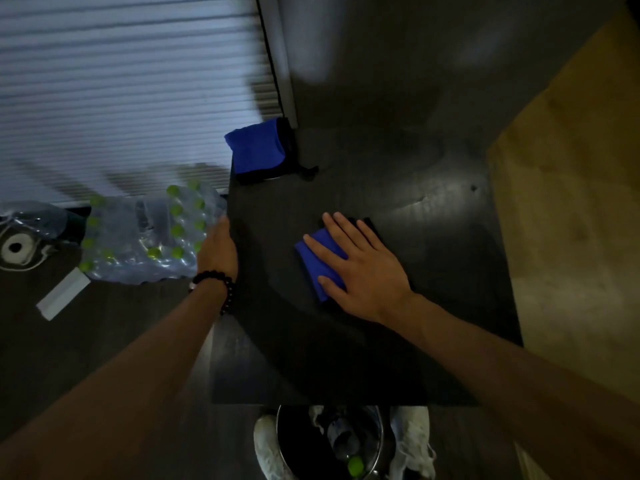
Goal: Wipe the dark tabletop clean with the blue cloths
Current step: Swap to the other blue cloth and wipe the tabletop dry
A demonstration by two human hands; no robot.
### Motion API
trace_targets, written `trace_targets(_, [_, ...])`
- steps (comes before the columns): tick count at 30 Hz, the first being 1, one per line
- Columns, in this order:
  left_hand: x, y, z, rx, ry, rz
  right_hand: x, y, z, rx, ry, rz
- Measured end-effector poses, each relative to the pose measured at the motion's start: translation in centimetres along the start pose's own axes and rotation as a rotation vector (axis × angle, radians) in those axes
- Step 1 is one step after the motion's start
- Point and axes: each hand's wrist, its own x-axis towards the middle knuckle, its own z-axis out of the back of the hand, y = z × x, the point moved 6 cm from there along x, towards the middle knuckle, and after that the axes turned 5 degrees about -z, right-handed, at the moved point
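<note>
The dark tabletop (pixel 381 341) fills the middle of the head view. My right hand (pixel 360 268) lies flat, fingers spread, pressing a folded blue cloth (pixel 318 265) onto the table's centre. A second folded blue cloth (pixel 258 148) with a dark underside rests at the table's far left corner, apart from both hands. My left hand (pixel 218 249), with a dark bead bracelet at the wrist, grips the table's left edge; its fingers are hidden over the edge.
A shrink-wrapped pack of green-capped water bottles (pixel 145 233) lies on the floor left of the table. A wooden surface (pixel 568 202) adjoins the table's right side. A metal bin (pixel 329 441) stands between my white shoes at the front edge. Ribbed shutter behind.
</note>
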Motion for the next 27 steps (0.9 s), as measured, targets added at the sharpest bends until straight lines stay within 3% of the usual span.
trace_targets(4, [0.3,0.8,-0.1,-0.024,0.041,0.114,-2.2,-3.5,-0.1,-0.035,-0.001,-0.052])
trace_targets(12, [-0.3,0.1,-0.4,0.052,0.019,0.001,-6.0,-8.6,-0.1,-0.070,-0.015,-0.184])
trace_targets(27, [-1.0,-0.4,-0.2,0.079,0.029,-0.015,-13.0,-11.6,-1.0,-0.030,0.023,-0.416])
